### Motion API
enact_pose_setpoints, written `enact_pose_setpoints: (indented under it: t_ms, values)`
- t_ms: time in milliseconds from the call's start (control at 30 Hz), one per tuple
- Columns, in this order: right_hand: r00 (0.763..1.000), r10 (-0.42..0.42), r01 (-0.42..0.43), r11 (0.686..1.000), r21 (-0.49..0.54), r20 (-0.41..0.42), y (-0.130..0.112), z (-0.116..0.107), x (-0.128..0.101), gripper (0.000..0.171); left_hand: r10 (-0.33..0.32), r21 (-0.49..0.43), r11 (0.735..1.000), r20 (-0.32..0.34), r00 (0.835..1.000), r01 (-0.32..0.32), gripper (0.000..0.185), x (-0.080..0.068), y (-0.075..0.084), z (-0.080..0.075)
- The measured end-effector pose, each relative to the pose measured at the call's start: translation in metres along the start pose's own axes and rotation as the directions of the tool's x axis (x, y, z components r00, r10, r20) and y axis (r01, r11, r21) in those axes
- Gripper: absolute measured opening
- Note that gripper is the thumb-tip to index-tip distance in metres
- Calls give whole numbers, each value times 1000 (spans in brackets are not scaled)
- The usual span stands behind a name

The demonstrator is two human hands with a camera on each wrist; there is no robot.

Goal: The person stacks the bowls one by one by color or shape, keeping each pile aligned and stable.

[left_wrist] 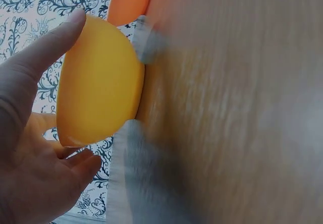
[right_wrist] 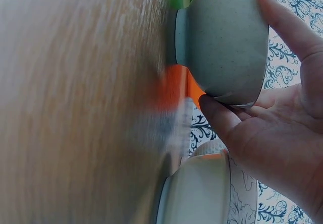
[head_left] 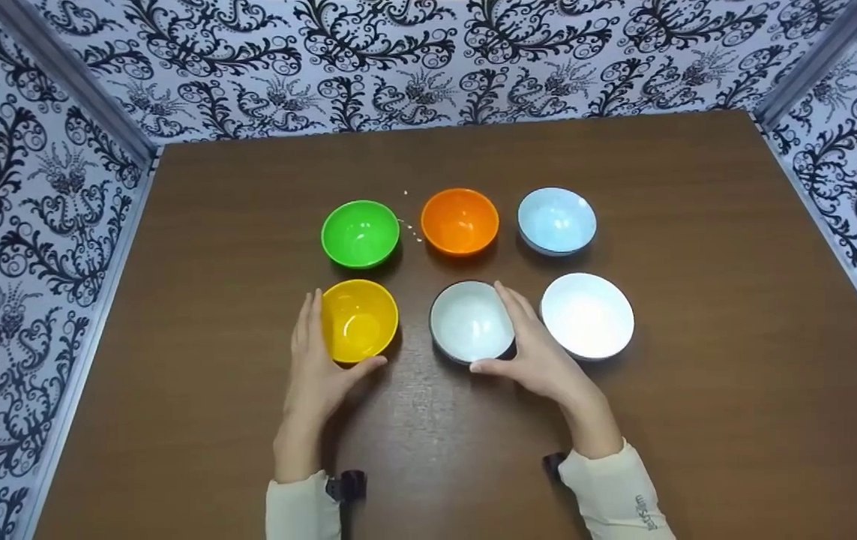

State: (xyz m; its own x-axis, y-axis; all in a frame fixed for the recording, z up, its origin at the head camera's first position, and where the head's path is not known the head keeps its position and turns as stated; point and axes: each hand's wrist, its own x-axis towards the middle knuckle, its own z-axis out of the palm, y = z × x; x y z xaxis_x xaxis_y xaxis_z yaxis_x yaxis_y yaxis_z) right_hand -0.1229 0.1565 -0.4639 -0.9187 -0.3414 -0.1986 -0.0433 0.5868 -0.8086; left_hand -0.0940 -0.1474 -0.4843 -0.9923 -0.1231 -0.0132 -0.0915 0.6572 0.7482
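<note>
A yellow bowl [head_left: 361, 321] stands at the front left of the bowls in the head view. My left hand [head_left: 316, 386] holds it by the left and near sides; the left wrist view shows the thumb on the yellow bowl [left_wrist: 101, 80] near its rim, the other fingers across from it. To the right, my right hand [head_left: 537, 358] grips a pale grey-green bowl [head_left: 471, 322] with a dark rim, thumb at the near side and fingers at the right. In the right wrist view, this grey-green bowl [right_wrist: 227, 45] rests its foot on the table.
Right of my right hand, close to it, is a white bowl [head_left: 587, 316]. Behind stand a green bowl [head_left: 361, 234], an orange bowl [head_left: 459, 222] and a light blue bowl [head_left: 557, 220]. Small pale bits lie between green and orange. Patterned panels [head_left: 421, 67] border the brown table [head_left: 698, 300].
</note>
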Motion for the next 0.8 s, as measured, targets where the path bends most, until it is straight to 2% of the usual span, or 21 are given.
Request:
enact_pose_setpoints:
  t_ms: [300,567,800]
  values:
    - [1000,-11,11,1000,1,-11,0,0,1,117,-31,-68,997,9,999,31,124,1,-1,1]
    - [1000,-12,12,1000,1,-5,0,2,1,116,-72,-49,996,17,997,72,125,-2,-4,1]
    - [1000,1,-1,1000,11,-7,0,2,1,116,-22,-60,998,-15,1000,21,126,-3,-1,0]
